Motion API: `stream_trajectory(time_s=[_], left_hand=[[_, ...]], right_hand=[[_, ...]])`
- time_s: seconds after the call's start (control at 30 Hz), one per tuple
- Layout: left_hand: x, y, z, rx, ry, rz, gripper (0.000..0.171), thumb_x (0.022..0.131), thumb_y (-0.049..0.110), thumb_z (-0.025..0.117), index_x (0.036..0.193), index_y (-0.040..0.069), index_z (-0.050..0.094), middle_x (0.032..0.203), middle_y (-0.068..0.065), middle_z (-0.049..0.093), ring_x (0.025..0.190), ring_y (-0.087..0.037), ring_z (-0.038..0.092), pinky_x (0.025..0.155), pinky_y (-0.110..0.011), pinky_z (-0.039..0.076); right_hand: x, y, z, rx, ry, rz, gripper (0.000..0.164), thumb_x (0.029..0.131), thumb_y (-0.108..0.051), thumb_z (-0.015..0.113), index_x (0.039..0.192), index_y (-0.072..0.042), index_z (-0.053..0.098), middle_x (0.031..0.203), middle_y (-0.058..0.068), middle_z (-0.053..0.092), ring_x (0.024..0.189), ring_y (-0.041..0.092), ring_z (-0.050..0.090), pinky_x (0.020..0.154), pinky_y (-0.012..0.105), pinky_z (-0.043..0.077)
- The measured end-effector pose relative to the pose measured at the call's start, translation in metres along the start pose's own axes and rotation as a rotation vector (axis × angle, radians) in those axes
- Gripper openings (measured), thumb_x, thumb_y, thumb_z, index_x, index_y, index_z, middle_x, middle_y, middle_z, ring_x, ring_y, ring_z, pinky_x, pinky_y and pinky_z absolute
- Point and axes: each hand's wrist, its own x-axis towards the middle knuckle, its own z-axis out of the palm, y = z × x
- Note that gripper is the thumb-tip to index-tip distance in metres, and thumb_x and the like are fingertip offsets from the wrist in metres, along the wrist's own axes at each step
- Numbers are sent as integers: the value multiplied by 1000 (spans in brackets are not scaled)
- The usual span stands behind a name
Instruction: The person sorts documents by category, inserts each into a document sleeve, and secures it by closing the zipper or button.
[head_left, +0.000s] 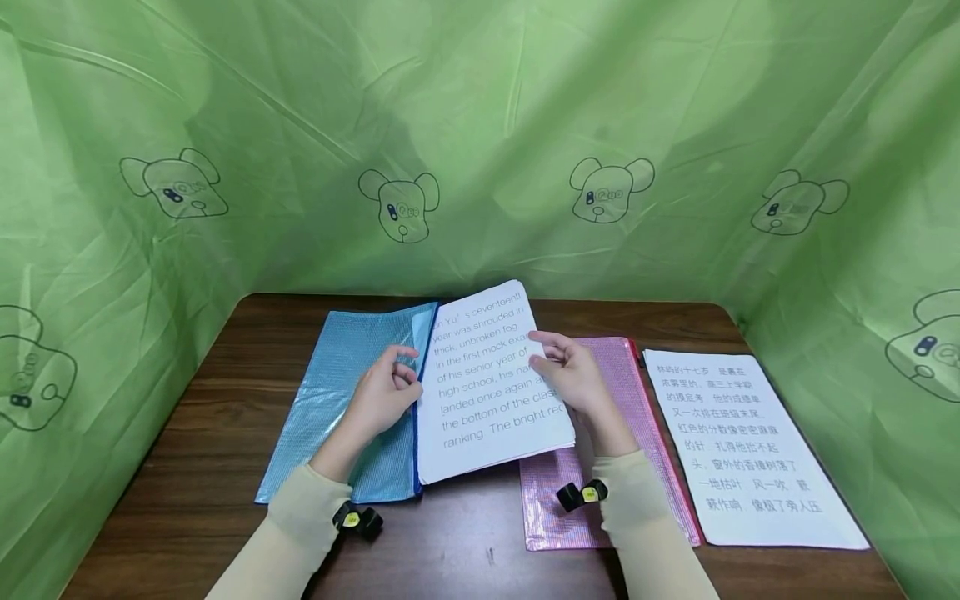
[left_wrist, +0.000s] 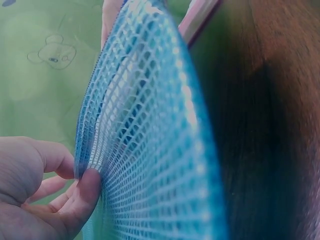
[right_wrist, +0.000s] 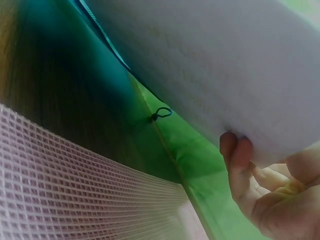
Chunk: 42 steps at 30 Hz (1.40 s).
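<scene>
A blue mesh zipper pouch (head_left: 322,375) is at the left of the table, its zippered side facing right. My left hand (head_left: 384,393) pinches the edge of its opening between thumb and fingers; in the left wrist view the mesh (left_wrist: 150,150) bulges apart beside the fingertips. My right hand (head_left: 576,375) grips the right edge of white sheets (head_left: 487,417) printed with large English text. The sheets' left edge lies at the pouch's opening, overlapping the blue zipper line. From the right wrist view, the sheets' blank underside (right_wrist: 215,65) shows, with fingers curled at its edge.
A pink mesh zipper pouch (head_left: 551,508) with a red zipper lies under my right forearm. To its right are white sheets (head_left: 757,483) with large Chinese text. The dark wooden table (head_left: 187,450) is bordered by green fabric walls (head_left: 480,233) with printed animal heads.
</scene>
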Motion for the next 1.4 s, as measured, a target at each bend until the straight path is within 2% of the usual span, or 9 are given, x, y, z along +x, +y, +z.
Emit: stream_trajectory(time_s=[0.23,0.53,0.77,0.97,1.4], left_hand=[[-1,3,2,11,17,-14,49,96,1,70,143,8,58,103,-11,69,77,-22,65,61,-34,57],[-2,4,3,45,59,13,46,96,2,71,140,8,59,104,-10,70,81,-22,64,63,-32,53],[-2,5,5,50,78,6,46,95,3,71,140,8,60,104,-10,70,84,-23,64,67,-32,53],[-3,8,5,43,96,3,45,95,2,71,138,7,61,104,-11,70,84,-23,65,69,-33,53],[-4,8,5,16,99,-9,45,95,4,71,138,8,60,105,-11,69,84,-23,65,69,-34,55]], right_hand=[[0,-2,9,2,30,-41,46,101,1,69,147,-4,66,121,23,78,79,25,79,65,36,65],[-4,-10,18,-77,64,-98,44,101,2,70,145,-4,68,120,20,79,84,28,80,67,35,65],[-4,-10,23,-127,88,-131,44,99,3,71,143,-1,68,117,19,80,82,23,78,66,30,63],[-6,-12,30,-146,97,-127,44,99,1,72,142,-5,70,117,16,80,81,23,77,65,30,63],[-9,-10,47,-148,123,-131,44,98,1,73,141,-4,71,115,16,81,82,23,78,64,29,62]])
